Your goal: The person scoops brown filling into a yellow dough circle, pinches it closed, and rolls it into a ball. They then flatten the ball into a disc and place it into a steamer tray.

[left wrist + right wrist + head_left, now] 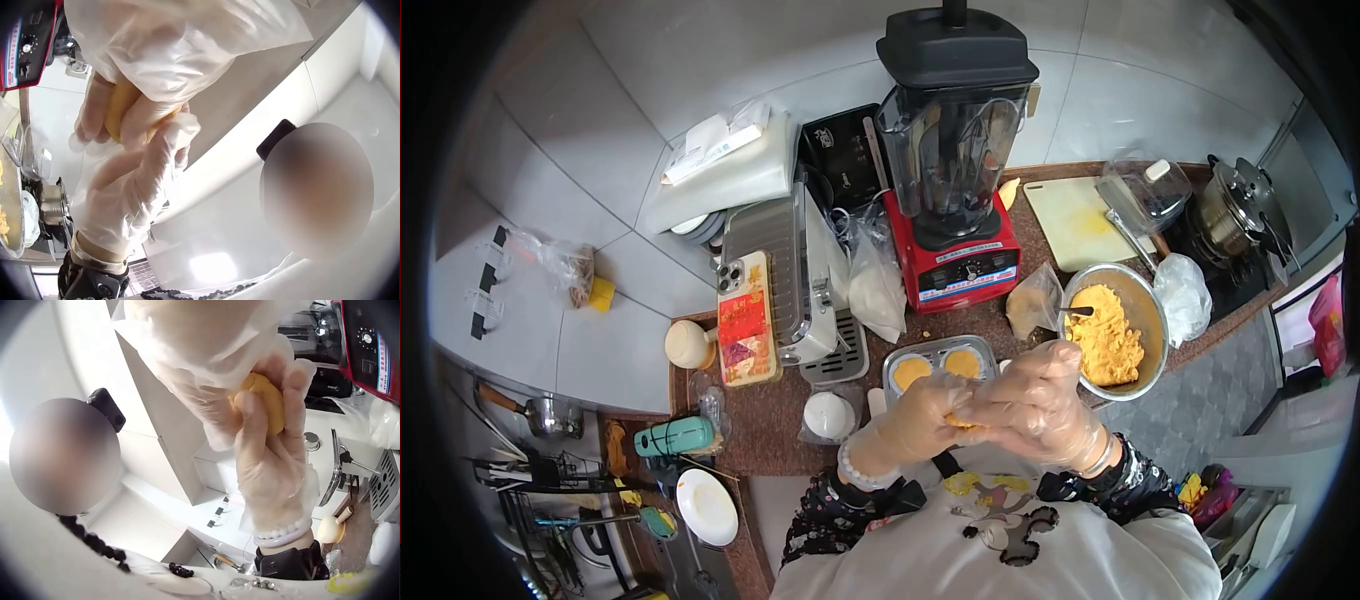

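Note:
Both hands wear clear plastic gloves and meet in front of the chest around one lump of yellow dough [269,403]. My left hand [915,425] grips the lump, its thumb lying across one side and fingers behind, as the right wrist view shows. The curled fingers of my right hand [1040,405] hold the same lump from the other side. Just beyond the hands sits a metal tray [890,375] with flat yellow rounds [962,363] in its cups. To the right, a steel bowl [1152,315] holds soft yellow dough [1108,340] with a dark-handled utensil [1082,311] in it.
A red blender [960,255] stands behind the tray, beside a coffee machine [800,270] with a phone [747,315] against it. A cutting board [1080,225], pressure cooker [1240,210] and plastic bag [1182,298] are at right. A white plate [707,507] lies at lower left.

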Demonstrator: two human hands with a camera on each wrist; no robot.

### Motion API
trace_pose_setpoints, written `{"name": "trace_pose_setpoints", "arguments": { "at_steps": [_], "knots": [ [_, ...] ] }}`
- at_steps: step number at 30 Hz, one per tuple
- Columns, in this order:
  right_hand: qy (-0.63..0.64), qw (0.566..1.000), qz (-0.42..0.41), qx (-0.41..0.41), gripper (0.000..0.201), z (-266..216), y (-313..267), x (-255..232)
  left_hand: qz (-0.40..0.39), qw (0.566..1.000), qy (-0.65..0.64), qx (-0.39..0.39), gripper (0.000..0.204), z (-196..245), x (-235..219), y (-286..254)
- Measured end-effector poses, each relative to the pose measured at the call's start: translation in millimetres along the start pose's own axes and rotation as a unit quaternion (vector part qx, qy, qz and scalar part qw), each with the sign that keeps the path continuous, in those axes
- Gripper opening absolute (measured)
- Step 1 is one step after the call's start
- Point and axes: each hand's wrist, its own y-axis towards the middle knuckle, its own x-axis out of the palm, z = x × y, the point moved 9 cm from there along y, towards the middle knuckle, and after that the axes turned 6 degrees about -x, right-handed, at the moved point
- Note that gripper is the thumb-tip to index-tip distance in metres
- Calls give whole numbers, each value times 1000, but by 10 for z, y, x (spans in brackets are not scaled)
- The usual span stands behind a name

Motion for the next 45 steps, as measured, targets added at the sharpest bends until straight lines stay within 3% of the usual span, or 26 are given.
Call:
{"name": "trace_pose_setpoints", "arguments": {
  "at_steps": [4, 7, 10, 13, 17, 21, 26, 29, 30, 37, 38, 41, 42, 45],
  "knots": [
    [-30, 999, -7, -41, 42, -33, -56, 67, 24, 999, 47, -11, 22, -32, -3, -41],
    [-24, 999, -29, -27, 42, 69, -31, 122, 12, 999, 19, -29, 27, 10, -33, 3],
    [134, 983, -63, 112, 40, 259, 65, 81, 6, 999, -12, -29, 26, 29, -32, 41],
    [111, 989, -41, 84, 37, 302, -27, 39, -20, 998, -30, -45, 31, 148, -29, 70],
    [62, 997, -31, 28, 34, 245, -42, 64, 29, 999, -14, -2, 29, 4, -48, 45],
    [101, 989, -24, 109, 37, 304, -12, -25, 26, 998, -45, 19, 27, 134, -81, 125],
    [79, 996, -6, 41, 34, 245, -70, -39, 33, 998, -51, 31, 27, 91, -60, 74],
    [84, 994, -28, 61, 33, 292, -87, -12, 27, 998, -47, 34, 29, 73, -55, 70],
    [137, 986, -19, 88, 34, 303, -42, -42, 23, 998, -43, 38, 29, 73, -57, 77],
    [116, 989, -43, 77, 24, 254, -37, 6, 21, 999, -9, 42, 38, 71, -17, 26],
    [178, 974, -4, 142, 27, 335, -121, 13, 24, 999, -4, 40, 39, 74, -23, 26],
    [157, 980, 33, 119, 31, 329, -127, -99, 35, 999, 22, 18, 41, 38, -45, 18],
    [87, 996, 23, 18, 38, 166, -57, -154, 38, 999, 38, 1, 42, -8, -49, 12],
    [-50, 998, -4, -28, 45, -42, 3, -119, 39, 998, 28, -29, 44, -94, -31, -11]
  ]
}}
